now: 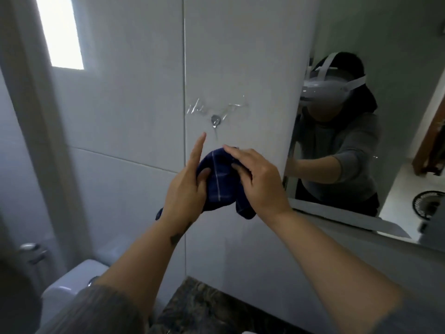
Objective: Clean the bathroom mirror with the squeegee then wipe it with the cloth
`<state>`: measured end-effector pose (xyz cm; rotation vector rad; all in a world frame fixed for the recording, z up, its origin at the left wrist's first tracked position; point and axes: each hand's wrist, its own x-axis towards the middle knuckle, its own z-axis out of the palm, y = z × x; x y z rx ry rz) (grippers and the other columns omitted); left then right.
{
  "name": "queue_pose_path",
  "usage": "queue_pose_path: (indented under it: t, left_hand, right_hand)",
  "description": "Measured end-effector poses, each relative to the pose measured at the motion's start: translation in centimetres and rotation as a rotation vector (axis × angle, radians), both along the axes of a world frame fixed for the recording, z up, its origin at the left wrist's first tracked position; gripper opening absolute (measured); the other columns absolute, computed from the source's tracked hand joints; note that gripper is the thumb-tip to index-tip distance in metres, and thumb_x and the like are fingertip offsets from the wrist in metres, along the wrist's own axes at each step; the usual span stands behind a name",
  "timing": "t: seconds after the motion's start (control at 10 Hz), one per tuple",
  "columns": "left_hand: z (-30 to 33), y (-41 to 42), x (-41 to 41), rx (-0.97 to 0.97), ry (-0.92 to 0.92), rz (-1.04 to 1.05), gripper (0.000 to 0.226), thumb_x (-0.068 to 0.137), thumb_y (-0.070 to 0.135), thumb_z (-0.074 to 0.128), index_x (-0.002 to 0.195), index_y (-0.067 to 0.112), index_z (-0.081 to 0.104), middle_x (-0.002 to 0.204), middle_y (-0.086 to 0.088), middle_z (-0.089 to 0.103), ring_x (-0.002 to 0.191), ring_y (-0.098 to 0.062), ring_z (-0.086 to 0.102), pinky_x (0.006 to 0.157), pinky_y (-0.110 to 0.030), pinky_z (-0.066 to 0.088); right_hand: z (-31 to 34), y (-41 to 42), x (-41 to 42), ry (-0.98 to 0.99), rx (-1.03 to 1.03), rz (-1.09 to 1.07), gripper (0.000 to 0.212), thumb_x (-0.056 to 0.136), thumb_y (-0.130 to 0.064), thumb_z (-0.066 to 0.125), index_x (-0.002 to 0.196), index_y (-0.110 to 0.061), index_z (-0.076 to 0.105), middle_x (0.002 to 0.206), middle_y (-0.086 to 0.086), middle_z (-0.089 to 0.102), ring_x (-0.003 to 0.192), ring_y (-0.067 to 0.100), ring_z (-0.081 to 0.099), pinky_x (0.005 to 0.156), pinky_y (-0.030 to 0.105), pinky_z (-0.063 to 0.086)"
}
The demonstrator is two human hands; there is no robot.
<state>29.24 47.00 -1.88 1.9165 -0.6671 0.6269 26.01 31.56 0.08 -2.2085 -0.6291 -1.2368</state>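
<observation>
A dark blue cloth (220, 179) with thin white lines is bunched between both my hands in front of the tiled wall. My left hand (186, 189) grips its left side, index finger pointing straight up. My right hand (258, 179) covers its right side with the fingers laid over the top. A small metal hook (215, 121) on a clear adhesive pad sticks to the wall just above the cloth. The bathroom mirror (395, 34) fills the right of the view and reflects a person in a grey top. No squeegee is in view.
A white toilet cistern (72, 283) stands at the lower left beside a door with a metal handle (32, 251). A dark marbled countertop (204, 309) runs along the bottom. A bright window (60, 32) is at the upper left. The mirror reflects a black fan (428, 204).
</observation>
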Motion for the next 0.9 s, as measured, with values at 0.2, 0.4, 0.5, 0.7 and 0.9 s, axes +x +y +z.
queue_pose_path:
  t: [0.2,0.4,0.5,0.7,0.9]
  left_hand:
    - [3.1,2.3,3.3,0.289,-0.252,0.269,0.046,0.09,0.016,0.054,0.133,0.034,0.052,0.098,0.006,0.046,0.08,-0.022,0.055,0.06,-0.028,0.04]
    - [7.3,0.1,6.8,0.465,-0.303,0.459,0.059,0.088,0.015,0.06,0.142,0.033,0.041,0.121,-0.007,0.044,0.102,-0.027,0.051,0.084,-0.035,0.034]
    - [6.5,-0.6,7.3,0.514,-0.252,0.523,0.068,0.088,0.013,0.059,0.146,0.034,0.031,0.127,-0.006,0.04,0.108,-0.025,0.048,0.087,-0.036,0.034]
    - [4.3,-1.3,6.9,0.395,-0.048,0.414,0.066,0.09,0.018,0.053,0.145,0.043,0.026,0.122,-0.001,0.04,0.092,-0.024,0.048,0.073,-0.034,0.035]
    - [4.9,-0.6,3.9,0.605,0.055,0.415,0.077,0.089,0.024,0.051,0.15,0.037,0.006,0.154,0.0,0.015,0.133,-0.028,0.029,0.106,-0.048,0.029]
  right_hand:
    - [4.0,0.6,2.8,-0.079,-0.23,-0.356,0.024,0.082,-0.008,0.069,0.105,-0.014,0.074,0.079,0.008,0.059,0.072,0.027,0.058,0.049,0.029,0.046]
    - [7.9,1.2,6.4,0.048,-0.252,-0.566,0.025,0.097,-0.021,0.048,0.116,-0.019,0.064,0.107,0.006,0.06,0.094,0.032,0.059,0.061,0.032,0.038]
    - [7.0,1.4,6.2,0.13,-0.397,-0.64,0.035,0.101,-0.02,0.039,0.134,-0.022,0.051,0.124,0.004,0.056,0.102,0.033,0.06,0.067,0.032,0.041]
    - [5.3,3.0,5.5,0.365,-0.056,-0.58,0.035,0.103,-0.025,0.032,0.13,-0.026,0.054,0.124,0.007,0.062,0.109,0.034,0.057,0.085,0.04,0.048]
    - [3.5,3.2,2.9,0.487,-0.152,-0.631,0.062,0.095,-0.03,0.047,0.151,-0.03,0.018,0.139,0.007,0.043,0.124,0.028,0.038,0.096,0.041,0.035]
